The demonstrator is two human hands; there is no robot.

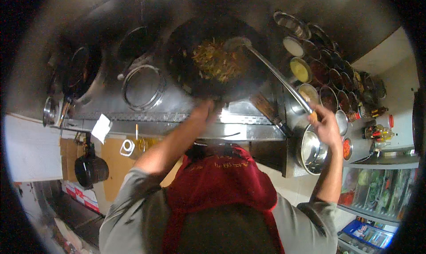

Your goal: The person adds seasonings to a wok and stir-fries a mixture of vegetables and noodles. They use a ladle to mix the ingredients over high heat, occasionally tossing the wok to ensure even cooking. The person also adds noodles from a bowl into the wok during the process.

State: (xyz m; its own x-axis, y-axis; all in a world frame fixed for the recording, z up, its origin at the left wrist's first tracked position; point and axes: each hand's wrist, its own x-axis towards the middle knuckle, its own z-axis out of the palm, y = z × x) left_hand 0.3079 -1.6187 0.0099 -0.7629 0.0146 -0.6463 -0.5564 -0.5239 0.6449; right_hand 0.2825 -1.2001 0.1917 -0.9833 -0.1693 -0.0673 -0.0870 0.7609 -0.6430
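Observation:
A large dark wok (pixel 179 67) sits on the steel range, with chopped, cooked food (pixel 216 61) in it. My right hand (pixel 324 124) is closed around the handle end of a long metal ladle (pixel 279 75), whose bowl rests at the right side of the food. At the wok's near edge is my left hand (pixel 203 111), blurred; the wok's handle is not clearly seen there, so its hold cannot be told. A brush or whisk with a dark handle (pixel 266 109) lies on the range between the wok and my right hand.
Many seasoning bowls (pixel 300 69) stand at the right, above a large steel bowl (pixel 308 154). Metal rings (pixel 143 87) lie left of the wok, and another dark wok (pixel 81 70) stands farther left. Bottles (pixel 372 132) are at the far right.

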